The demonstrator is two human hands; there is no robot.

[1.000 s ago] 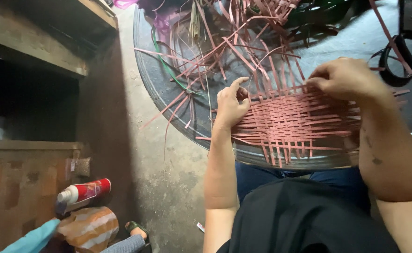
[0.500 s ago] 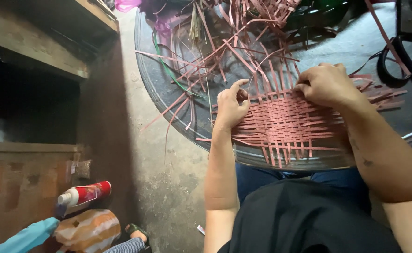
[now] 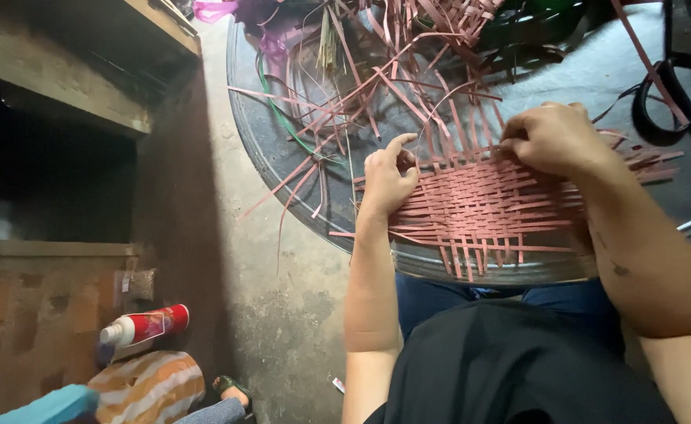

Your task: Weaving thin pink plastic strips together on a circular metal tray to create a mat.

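A pink woven mat [image 3: 483, 206] lies on a round metal tray [image 3: 282, 169] over the person's lap. The left hand [image 3: 387, 174] presses its left edge, fingers curled on strips; the right hand [image 3: 553, 139] seems to pinch a strip at the top edge. Loose strips [image 3: 377, 86] fan beyond, black scissors [image 3: 687, 90] far right.

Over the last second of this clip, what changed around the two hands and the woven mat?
The right hand slid left along the far edge of the pink woven mat, closer to the left hand, and pinches a strip there. The left hand stayed pressed on the mat's left edge. The mat, round metal tray and scissors kept their places.
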